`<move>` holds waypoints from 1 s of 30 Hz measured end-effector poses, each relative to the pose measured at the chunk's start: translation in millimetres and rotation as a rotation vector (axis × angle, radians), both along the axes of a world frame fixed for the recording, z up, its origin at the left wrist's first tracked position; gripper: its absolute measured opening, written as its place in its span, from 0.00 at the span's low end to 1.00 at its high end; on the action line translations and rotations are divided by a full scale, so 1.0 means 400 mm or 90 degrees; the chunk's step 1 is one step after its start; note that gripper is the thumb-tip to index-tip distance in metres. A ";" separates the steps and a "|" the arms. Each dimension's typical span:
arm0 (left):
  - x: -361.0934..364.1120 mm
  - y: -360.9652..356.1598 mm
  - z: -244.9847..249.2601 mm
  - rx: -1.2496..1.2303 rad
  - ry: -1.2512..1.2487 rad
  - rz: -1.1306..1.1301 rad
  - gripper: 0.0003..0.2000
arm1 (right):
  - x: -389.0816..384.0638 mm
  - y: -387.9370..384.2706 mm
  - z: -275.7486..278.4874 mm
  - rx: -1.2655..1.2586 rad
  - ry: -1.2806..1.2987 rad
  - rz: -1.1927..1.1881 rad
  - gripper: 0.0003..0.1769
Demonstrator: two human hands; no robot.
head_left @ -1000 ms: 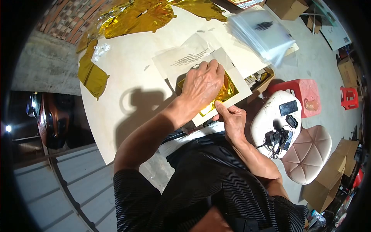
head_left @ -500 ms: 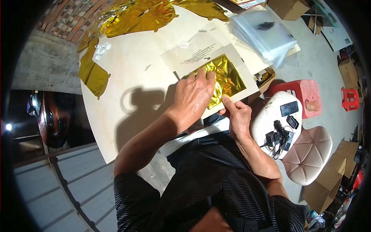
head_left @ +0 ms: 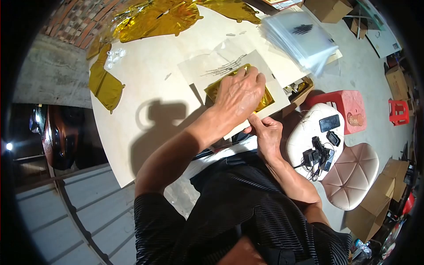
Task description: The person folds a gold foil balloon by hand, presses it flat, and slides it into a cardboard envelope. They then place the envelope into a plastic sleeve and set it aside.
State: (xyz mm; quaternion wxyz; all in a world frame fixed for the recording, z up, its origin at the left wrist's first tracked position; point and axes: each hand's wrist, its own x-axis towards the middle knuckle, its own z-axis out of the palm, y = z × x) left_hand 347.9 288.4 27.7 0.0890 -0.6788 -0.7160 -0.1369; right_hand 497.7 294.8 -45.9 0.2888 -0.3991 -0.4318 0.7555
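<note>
A folded sheet of shiny gold foil [head_left: 266, 102] lies within a flat, pale bag [head_left: 277, 102] that has lines of dark print on its far part. My left hand [head_left: 240, 92] rests palm down across the foil, its fingers bent over towards the far edge and covering much of the gold. At the near edge of the bag, my right hand [head_left: 268, 132] pinches the border between thumb and curled fingers. This near edge reaches out over the table's front edge, close to my waist.
More gold foil pieces [head_left: 159, 20] lie at the table's far side, and another [head_left: 106, 84] at the left beside small white pieces [head_left: 115, 57]. A stack of clear bags [head_left: 300, 39] is at the far right. A white seat [head_left: 300, 137] holds a phone [head_left: 330, 123] and black cables.
My left hand has slid right and away from me across the foil, covering more of it. The print on the bag now looks wrinkled. My right hand keeps its pinch, shifted slightly left.
</note>
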 end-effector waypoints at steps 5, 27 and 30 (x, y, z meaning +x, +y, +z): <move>0.001 -0.027 0.009 0.039 0.006 0.029 0.14 | 0.007 0.031 -0.005 0.000 -0.016 -0.020 0.12; -0.044 -0.105 -0.008 -0.064 -0.140 0.040 0.23 | 0.071 0.010 -0.048 -0.006 0.165 0.059 0.16; -0.042 -0.112 -0.016 -0.055 -0.140 0.017 0.23 | 0.059 0.004 -0.054 0.041 0.141 0.059 0.18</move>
